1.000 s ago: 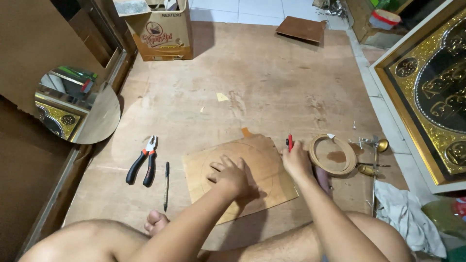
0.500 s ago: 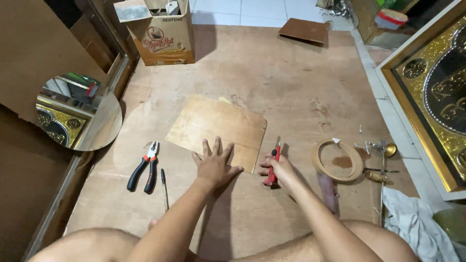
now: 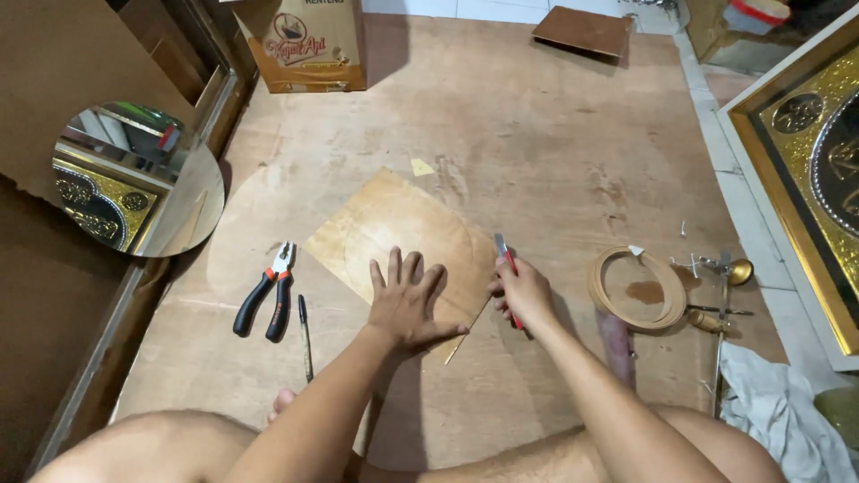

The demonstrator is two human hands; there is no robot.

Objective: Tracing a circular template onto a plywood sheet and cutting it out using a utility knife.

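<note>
The thin wooden sheet (image 3: 394,234) is seen lying flat on the brown floor board (image 3: 555,143), and it is pinned by the left hand (image 3: 407,304), palm down, fingers spread wide across its near corner. Just beside it, a red-handled cutter (image 3: 507,268) is gripped in the right hand (image 3: 523,295), fingers curled tight around the handle, blade end pointed away at the sheet's right edge. Pliers (image 3: 266,292) and a dark pen (image 3: 305,324) are left lying to the left, a coil of wooden strip (image 3: 637,288) to the right
</note>
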